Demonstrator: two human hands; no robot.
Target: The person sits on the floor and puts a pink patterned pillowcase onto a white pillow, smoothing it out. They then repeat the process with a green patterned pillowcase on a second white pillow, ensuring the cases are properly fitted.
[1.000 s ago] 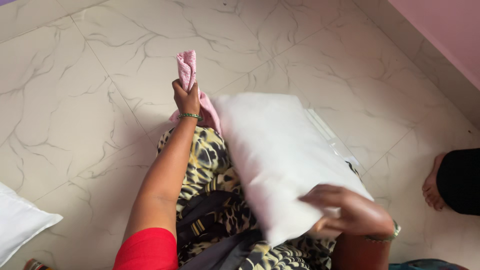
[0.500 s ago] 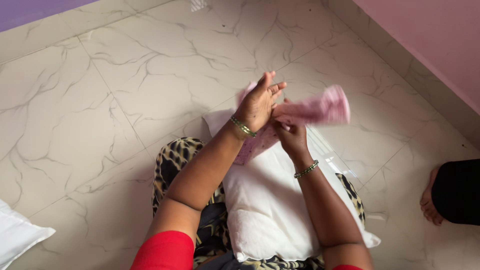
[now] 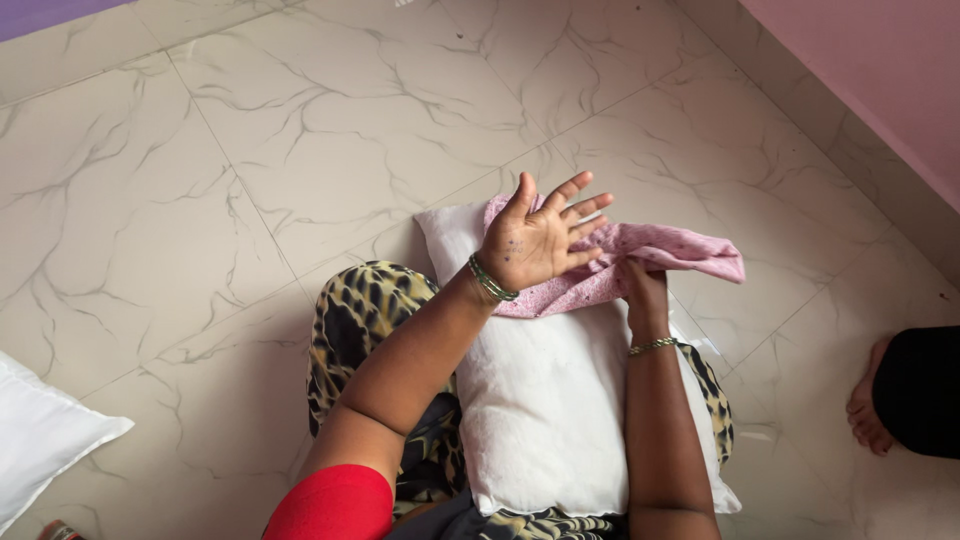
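Observation:
A white pillow [image 3: 545, 390] lies lengthwise on my lap, over a leopard-print garment. Across its far end is draped a pink patterned pillowcase [image 3: 680, 250]. My left hand [image 3: 535, 238] is raised above the pillowcase with fingers spread, palm toward the cloth, holding nothing. My right hand [image 3: 643, 285] reaches under the pink cloth and grips it; its fingers are mostly hidden inside the folds. Both wrists wear green bangles.
The floor is white marble tile [image 3: 250, 160]. A second white pillow [image 3: 45, 435] lies at the left edge. Another person's bare foot and dark trouser leg [image 3: 880, 390] are at the right. A pink wall [image 3: 880, 70] runs along the upper right.
The pillow has dropped from being lifted to lying flat on my lap. The pink pillowcase moved from my left hand to my right, and my left hand has opened.

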